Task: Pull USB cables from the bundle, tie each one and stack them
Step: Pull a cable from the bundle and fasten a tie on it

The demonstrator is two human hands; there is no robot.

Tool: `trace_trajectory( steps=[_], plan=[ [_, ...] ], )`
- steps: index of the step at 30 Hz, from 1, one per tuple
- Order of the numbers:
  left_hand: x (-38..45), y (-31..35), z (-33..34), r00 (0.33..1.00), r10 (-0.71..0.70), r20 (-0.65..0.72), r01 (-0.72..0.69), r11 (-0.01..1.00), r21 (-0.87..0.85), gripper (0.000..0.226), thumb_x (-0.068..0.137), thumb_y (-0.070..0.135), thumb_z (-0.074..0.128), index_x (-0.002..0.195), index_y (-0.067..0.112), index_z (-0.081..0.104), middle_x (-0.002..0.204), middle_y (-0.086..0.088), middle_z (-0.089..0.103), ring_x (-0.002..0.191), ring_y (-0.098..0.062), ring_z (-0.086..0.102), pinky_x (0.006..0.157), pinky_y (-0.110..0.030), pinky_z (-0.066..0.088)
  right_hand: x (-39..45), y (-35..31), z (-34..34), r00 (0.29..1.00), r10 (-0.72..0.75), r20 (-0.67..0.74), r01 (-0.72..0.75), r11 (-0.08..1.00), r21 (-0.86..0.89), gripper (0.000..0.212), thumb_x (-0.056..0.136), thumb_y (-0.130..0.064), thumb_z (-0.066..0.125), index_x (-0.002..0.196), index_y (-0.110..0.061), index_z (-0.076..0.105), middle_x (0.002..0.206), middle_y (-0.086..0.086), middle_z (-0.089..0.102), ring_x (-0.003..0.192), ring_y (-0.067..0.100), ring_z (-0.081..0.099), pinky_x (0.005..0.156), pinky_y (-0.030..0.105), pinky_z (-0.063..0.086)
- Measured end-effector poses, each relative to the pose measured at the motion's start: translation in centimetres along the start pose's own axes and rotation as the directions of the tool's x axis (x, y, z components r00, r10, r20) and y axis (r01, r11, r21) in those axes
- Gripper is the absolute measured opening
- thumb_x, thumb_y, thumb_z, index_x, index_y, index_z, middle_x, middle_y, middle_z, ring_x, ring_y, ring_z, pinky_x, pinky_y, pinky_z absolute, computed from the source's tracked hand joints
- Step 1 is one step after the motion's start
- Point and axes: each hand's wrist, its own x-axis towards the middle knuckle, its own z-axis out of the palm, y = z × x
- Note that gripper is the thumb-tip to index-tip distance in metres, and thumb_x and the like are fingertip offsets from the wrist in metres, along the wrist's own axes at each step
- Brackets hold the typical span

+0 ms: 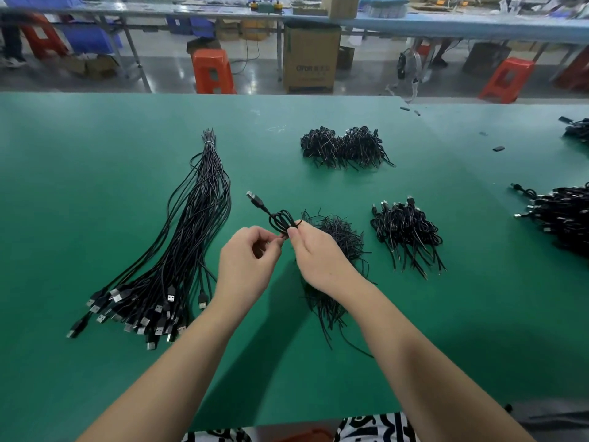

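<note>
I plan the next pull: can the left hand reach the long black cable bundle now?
Probably not yet: the left hand pinches the coiled black USB cable. The long black cable bundle lies unobstructed beside it.

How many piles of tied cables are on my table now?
4: far centre, right of the hands, right edge, far right corner, partly cut off; more may lie outside view.
</note>
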Motion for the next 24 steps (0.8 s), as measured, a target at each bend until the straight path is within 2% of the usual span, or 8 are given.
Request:
trace_trajectory(
  steps=[2,5,8,12,15,17,20,24],
  plan=[
    [-0.4,0.3,-0.4,0.957,0.288,-0.038,-0.266,0.921,0.285,0.007,0.090,0.016,0.068,0.083,0.017,0.067,0.082,0.004,0.058,0.070,-0.010,0.049,0.061,-0.030,0.043,0.4,0.3,-0.2,0.998,0.038,0.052,-0.041,0.997,0.062,0.034,0.109,-0.027,0.034,0.088,-0.014,0.058,0.071,-0.004,0.049,0.065,0.012,0.047,0.064,0.035,0.036],
    [-0.1,-0.2,-1.2,0.700,0.708,0.093,-0.638,0.562,0.525,0.010,0.089,0.002,0.064,0.086,0.010,0.068,0.090,-0.006,0.062,0.088,-0.028,0.059,0.074,-0.037,0.045,0.7,0.8,-0.6,0.958,0.175,0.229,-0.248,0.904,0.348,0.036,0.106,-0.025,0.038,0.073,-0.019,0.050,0.056,-0.009,0.038,0.045,0.008,0.031,0.048,0.026,0.026],
    [0.7,0.3,-1.9,0.603,0.773,0.195,-0.748,0.464,0.474,0.023,0.083,-0.009,0.062,0.090,0.012,0.069,0.098,-0.003,0.068,0.109,-0.026,0.064,0.093,-0.037,0.043,0.5,1.0,-0.7,0.909,0.179,0.377,-0.349,0.821,0.451,0.031,0.100,-0.022,0.037,0.071,-0.017,0.045,0.051,-0.009,0.031,0.044,0.011,0.020,0.040,0.023,0.019],
    [1.0,1.6,-2.4,0.744,0.630,0.221,-0.666,0.675,0.319,0.010,0.084,-0.001,0.066,0.086,0.009,0.068,0.082,0.001,0.071,0.079,-0.019,0.061,0.084,-0.031,0.043,0.1,0.7,-0.1,0.908,0.128,0.398,-0.347,0.762,0.547,0.028,0.098,-0.024,0.036,0.071,-0.017,0.041,0.053,-0.008,0.026,0.043,0.011,0.016,0.040,0.023,0.016],
    [1.0,2.6,-2.9,0.887,0.430,0.168,-0.454,0.877,0.156,0.009,0.092,0.006,0.063,0.086,0.011,0.067,0.079,0.005,0.067,0.073,-0.010,0.053,0.071,-0.025,0.042,-0.1,0.5,0.1,0.905,0.080,0.418,-0.351,0.695,0.627,0.022,0.086,-0.033,0.039,0.072,-0.017,0.042,0.056,-0.007,0.026,0.044,0.011,0.015,0.041,0.026,0.014],
    [1.3,3.0,-3.1,0.940,0.286,0.183,-0.309,0.945,0.108,0.011,0.092,0.007,0.066,0.084,0.015,0.068,0.073,0.011,0.064,0.069,-0.006,0.054,0.064,-0.014,0.039,-0.3,0.1,0.1,0.906,0.074,0.418,-0.333,0.735,0.591,0.023,0.087,-0.036,0.041,0.074,-0.018,0.041,0.056,-0.009,0.029,0.044,0.009,0.019,0.042,0.025,0.016],
    [1.6,3.1,-3.2,0.961,0.133,0.241,-0.161,0.982,0.098,0.020,0.091,0.009,0.066,0.077,0.023,0.066,0.060,0.018,0.059,0.056,-0.001,0.049,0.054,-0.011,0.035,-0.6,0.1,0.0,0.968,-0.031,0.250,-0.022,0.978,0.206,0.036,0.104,-0.035,0.043,0.074,-0.015,0.037,0.064,-0.001,0.039,0.055,0.014,0.035,0.056,0.034,0.034],
    [1.9,2.6,-3.3,0.949,-0.023,0.313,-0.016,0.993,0.121,0.022,0.092,0.011,0.065,0.074,0.023,0.066,0.059,0.010,0.061,0.048,-0.005,0.041,0.048,-0.018,0.033,-0.7,0.1,0.2,0.952,-0.147,0.269,0.219,0.940,-0.260,0.037,0.108,-0.036,0.028,0.080,-0.016,0.040,0.074,0.003,0.052,0.070,0.028,0.048,0.070,0.044,0.040]
  ],
)
